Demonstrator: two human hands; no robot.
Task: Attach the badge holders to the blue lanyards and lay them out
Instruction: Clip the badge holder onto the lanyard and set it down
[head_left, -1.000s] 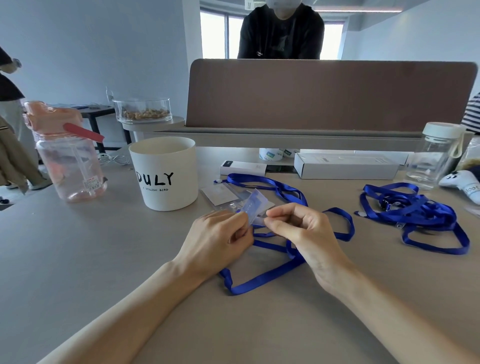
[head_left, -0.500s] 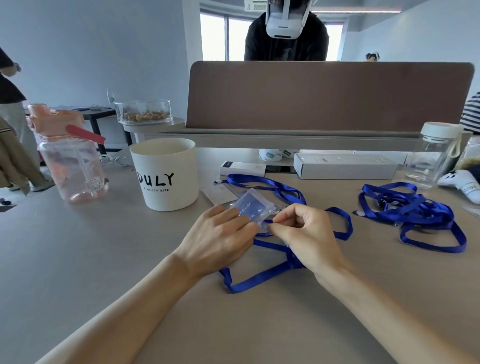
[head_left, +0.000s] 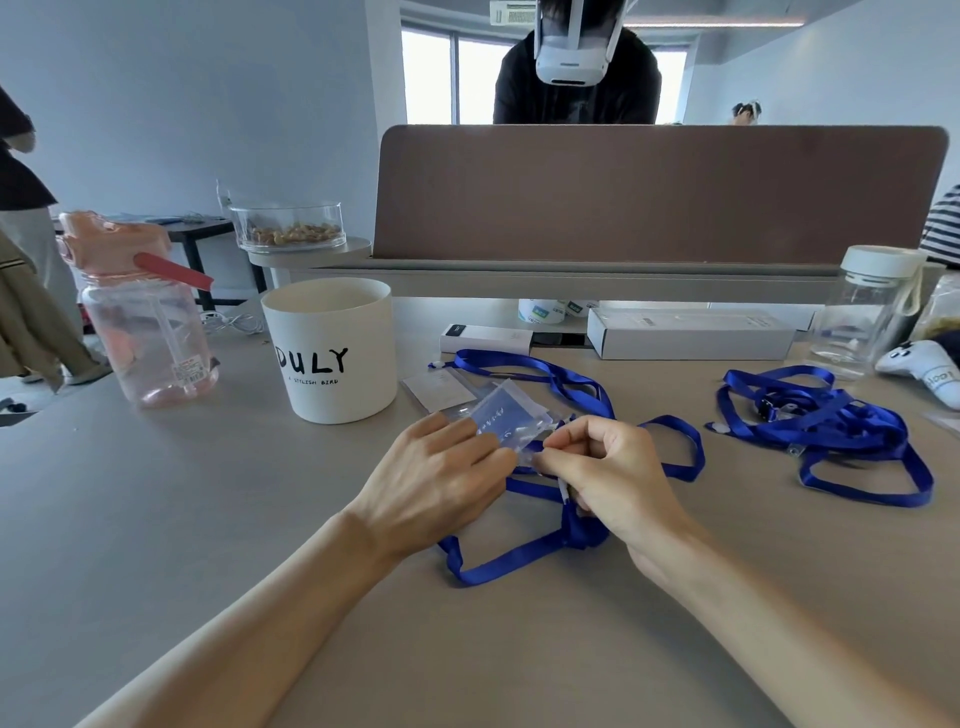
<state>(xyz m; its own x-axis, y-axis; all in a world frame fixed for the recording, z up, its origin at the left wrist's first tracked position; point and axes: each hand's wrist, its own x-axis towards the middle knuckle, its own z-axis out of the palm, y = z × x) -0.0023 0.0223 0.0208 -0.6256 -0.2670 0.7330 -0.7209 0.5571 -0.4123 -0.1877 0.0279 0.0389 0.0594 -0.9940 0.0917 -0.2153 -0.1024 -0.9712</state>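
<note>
A person's left hand (head_left: 441, 467) grips a clear badge holder (head_left: 511, 415) by its near edge and holds it tilted just above the surface (head_left: 208, 519); the right hand (head_left: 608, 467), fingers curled, pinches at the holder's corner, with the end of a blue lanyard (head_left: 498, 564) running up under its palm; the clip itself is hidden by the fingers. The lanyard's loop trails on the surface around and beneath both hands. The step in hand looks to be the fastening of holder to lanyard, and it does not appear finished. The next move would call for a fine, steady feed of the lanyard's fitting through the holder's slot, the left hand bracing the thin plastic so it does not buckle; then the joined pair can be laid flat. A second holder (head_left: 436, 384) lies just beside a white cup (head_left: 332, 348); a tangled heap of lanyards (head_left: 831, 421) waits well apart to the right, so much of the task seems to remain.
</note>
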